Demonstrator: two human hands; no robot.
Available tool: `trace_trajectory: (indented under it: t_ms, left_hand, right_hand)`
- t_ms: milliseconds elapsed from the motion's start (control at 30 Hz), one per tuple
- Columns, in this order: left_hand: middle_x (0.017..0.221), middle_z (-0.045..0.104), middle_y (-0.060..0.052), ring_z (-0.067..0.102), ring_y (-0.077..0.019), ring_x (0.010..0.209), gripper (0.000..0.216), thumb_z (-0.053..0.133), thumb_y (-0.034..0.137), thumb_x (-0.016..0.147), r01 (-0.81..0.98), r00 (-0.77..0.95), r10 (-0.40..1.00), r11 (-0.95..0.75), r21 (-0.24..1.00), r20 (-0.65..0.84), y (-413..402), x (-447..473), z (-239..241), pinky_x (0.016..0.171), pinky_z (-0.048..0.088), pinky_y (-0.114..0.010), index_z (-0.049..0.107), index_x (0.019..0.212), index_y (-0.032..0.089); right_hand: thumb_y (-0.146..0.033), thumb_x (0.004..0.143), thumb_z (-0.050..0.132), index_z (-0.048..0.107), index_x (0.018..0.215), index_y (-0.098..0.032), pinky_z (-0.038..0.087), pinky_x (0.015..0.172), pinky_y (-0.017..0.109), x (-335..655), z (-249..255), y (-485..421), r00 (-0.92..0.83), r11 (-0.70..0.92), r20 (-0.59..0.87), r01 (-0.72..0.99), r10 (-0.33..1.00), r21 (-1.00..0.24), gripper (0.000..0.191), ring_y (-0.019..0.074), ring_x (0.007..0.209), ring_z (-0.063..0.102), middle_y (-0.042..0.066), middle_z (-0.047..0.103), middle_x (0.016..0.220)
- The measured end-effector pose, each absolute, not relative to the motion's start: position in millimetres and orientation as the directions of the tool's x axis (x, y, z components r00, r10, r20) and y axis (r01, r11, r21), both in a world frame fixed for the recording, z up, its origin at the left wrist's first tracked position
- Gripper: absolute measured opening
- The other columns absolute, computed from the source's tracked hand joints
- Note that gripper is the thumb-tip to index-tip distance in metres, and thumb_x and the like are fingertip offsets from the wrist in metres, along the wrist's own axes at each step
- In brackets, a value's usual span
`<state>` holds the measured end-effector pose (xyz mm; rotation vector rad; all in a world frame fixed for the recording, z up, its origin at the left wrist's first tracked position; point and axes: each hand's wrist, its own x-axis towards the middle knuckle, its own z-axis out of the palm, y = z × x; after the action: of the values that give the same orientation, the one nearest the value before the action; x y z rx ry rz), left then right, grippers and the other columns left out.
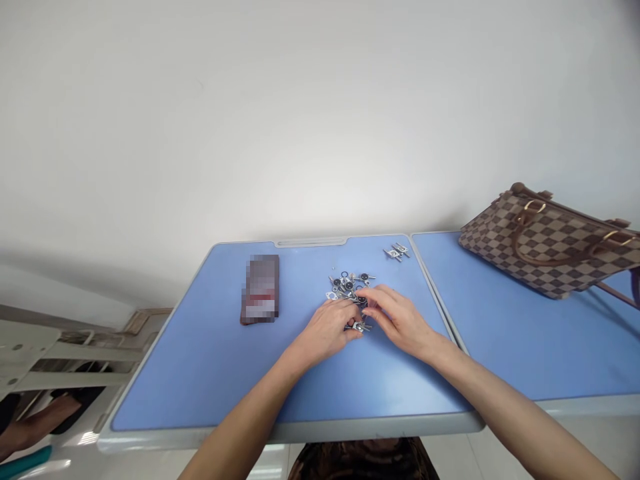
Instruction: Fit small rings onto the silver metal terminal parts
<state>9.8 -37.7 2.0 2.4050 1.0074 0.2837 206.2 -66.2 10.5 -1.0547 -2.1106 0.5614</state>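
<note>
A heap of small metal parts [350,287], rings and little brackets, lies near the middle of a blue table [210,360]. My left hand [327,328] rests at the heap's near left edge, fingers curled onto the pieces. My right hand [397,317] lies at the heap's right side with its fingers bent over the parts. What the fingertips grip is too small to make out. A separate pair of metal brackets [397,252] sits apart at the table's far right corner.
A dark wallet-like case [261,290] lies left of the heap. A second blue table [525,333] adjoins on the right and carries a brown checkered handbag [550,243]. A white wall stands behind. Shelving shows at lower left.
</note>
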Motion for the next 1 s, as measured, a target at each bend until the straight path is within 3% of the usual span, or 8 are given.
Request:
trace_trajectory:
  t_ms: [200, 367, 467, 700, 833, 1000]
  left_hand:
    - [0.094, 0.066, -0.001, 0.06, -0.0201, 0.089, 0.014, 0.069, 0.024, 0.081, 0.604, 0.706, 0.708, -0.592, 0.533, -0.014, -37.7, 10.1, 3.3, 0.078, 0.04, -0.032, 0.057, 0.087, 0.02]
    - [0.099, 0.066, -0.003, 0.059, -0.0228, 0.095, 0.012, 0.066, 0.027, 0.083, 0.602, 0.716, 0.698, -0.613, 0.512, -0.008, -37.9, 9.8, 3.6, 0.081, 0.041, -0.034, 0.058, 0.088, 0.019]
    - [0.097, 0.066, -0.002, 0.06, -0.0217, 0.092, 0.012, 0.066, 0.027, 0.083, 0.608, 0.711, 0.703, -0.607, 0.512, -0.012, -38.0, 9.5, 3.4, 0.08, 0.041, -0.034, 0.058, 0.088, 0.02]
    - [0.092, 0.065, 0.0, 0.06, -0.0193, 0.087, 0.011, 0.067, 0.028, 0.083, 0.603, 0.712, 0.702, -0.606, 0.518, -0.006, -37.1, 9.8, 2.5, 0.077, 0.041, -0.032, 0.059, 0.087, 0.02]
    - [0.092, 0.065, 0.0, 0.06, -0.0192, 0.087, 0.012, 0.068, 0.027, 0.082, 0.605, 0.708, 0.707, -0.596, 0.528, -0.012, -37.7, 10.0, 4.3, 0.079, 0.04, -0.032, 0.059, 0.088, 0.02]
    - [0.093, 0.065, 0.0, 0.06, -0.0191, 0.088, 0.011, 0.068, 0.025, 0.082, 0.602, 0.707, 0.707, -0.591, 0.537, -0.014, -38.1, 10.0, 6.2, 0.081, 0.04, -0.033, 0.059, 0.087, 0.02]
  right_hand:
    - [-0.015, 0.098, 0.033, 0.025, 0.141, -0.025, 0.05, 0.085, 0.037, 204.4, 18.5, -72.2, -0.473, 0.501, 0.299, 0.389, 0.829, -0.773, 0.046, 0.0168, 0.09, 0.056, 0.006, 0.057, 0.102]
    - [-0.026, 0.097, 0.043, 0.046, 0.12, -0.022, 0.05, 0.075, 0.039, 200.9, 18.5, -74.1, -0.455, 0.564, 0.337, 0.61, 0.824, -0.556, 0.024, 0.0217, 0.086, 0.057, 0.009, 0.06, 0.098]
    - [-0.022, 0.098, 0.039, 0.048, 0.117, -0.021, 0.051, 0.067, 0.037, 200.1, 14.9, -73.2, -0.412, 0.526, 0.328, 0.687, 0.85, -0.501, 0.022, 0.0207, 0.077, 0.058, 0.009, 0.06, 0.096]
    - [-0.013, 0.094, 0.036, 0.036, 0.127, -0.02, 0.053, 0.071, 0.04, 198.9, 7.7, -70.4, -0.373, 0.5, 0.335, 0.611, 0.866, -0.614, 0.033, 0.0216, 0.081, 0.06, 0.01, 0.058, 0.097]
    - [-0.014, 0.094, 0.04, 0.027, 0.132, -0.021, 0.053, 0.073, 0.038, 201.1, 9.5, -70.1, -0.338, 0.486, 0.358, 0.478, 0.87, -0.731, 0.041, 0.0181, 0.078, 0.06, 0.006, 0.06, 0.094]
    - [-0.016, 0.098, 0.034, 0.037, 0.125, -0.023, 0.052, 0.081, 0.035, 203.4, 13.7, -71.2, -0.394, 0.466, 0.312, 0.397, 0.865, -0.791, 0.029, 0.0159, 0.088, 0.06, 0.006, 0.06, 0.101]
